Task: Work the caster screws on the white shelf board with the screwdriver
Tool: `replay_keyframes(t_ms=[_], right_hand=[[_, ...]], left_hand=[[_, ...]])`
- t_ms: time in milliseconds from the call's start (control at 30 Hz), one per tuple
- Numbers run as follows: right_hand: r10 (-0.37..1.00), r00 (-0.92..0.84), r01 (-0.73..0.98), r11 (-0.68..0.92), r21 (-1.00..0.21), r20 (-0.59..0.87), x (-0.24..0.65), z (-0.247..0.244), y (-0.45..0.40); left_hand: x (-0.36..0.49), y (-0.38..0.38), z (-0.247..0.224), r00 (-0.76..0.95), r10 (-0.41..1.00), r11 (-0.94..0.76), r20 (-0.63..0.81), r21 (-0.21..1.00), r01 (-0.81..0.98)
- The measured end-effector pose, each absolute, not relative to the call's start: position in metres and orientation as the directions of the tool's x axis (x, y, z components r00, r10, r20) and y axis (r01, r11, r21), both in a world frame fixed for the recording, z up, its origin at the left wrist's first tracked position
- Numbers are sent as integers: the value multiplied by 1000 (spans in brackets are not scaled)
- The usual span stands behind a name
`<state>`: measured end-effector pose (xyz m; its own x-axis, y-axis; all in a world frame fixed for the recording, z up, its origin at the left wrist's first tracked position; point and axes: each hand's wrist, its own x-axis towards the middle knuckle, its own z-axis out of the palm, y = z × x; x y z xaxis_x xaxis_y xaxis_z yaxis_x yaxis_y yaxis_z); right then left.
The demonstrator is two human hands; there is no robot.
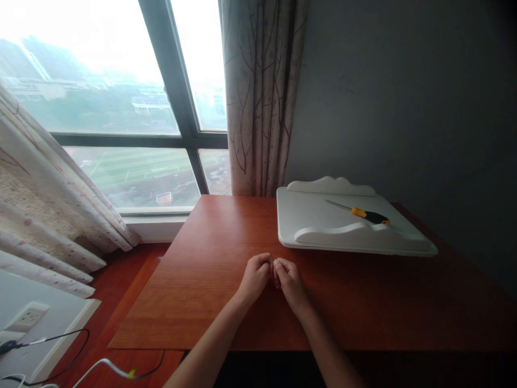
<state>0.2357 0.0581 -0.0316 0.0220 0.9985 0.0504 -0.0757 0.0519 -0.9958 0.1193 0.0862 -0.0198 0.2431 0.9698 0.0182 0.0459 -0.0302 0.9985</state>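
Note:
My left hand [257, 276] and my right hand [288, 280] meet above the brown wooden table [194, 302], near its front middle. Fingers of both are curled and closed, with the fingertips touching or nearly so. Whatever may be between them is hidden or too small to make out. Beyond my right hand is a white board [307, 213] with two wavy raised edges. On that board lies a screwdriver [365, 215] with a yellow and black handle, its thin metal shaft pointing to the left.
A window [133, 140] and patterned curtains [262, 97] stand behind and left of the table. At the lower left are a wall socket [30, 317] with a black plug and a white cable [105, 364] near the floor. A grey wall [396, 97] rises behind the board.

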Motion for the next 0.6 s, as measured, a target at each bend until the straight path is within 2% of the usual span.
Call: replay_keyframes(t_ms=[600], right_hand=[[999, 19, -64, 50, -997, 49, 237, -37, 59]], left_hand=[[119, 88, -23, 241, 970, -42, 27, 997, 57]])
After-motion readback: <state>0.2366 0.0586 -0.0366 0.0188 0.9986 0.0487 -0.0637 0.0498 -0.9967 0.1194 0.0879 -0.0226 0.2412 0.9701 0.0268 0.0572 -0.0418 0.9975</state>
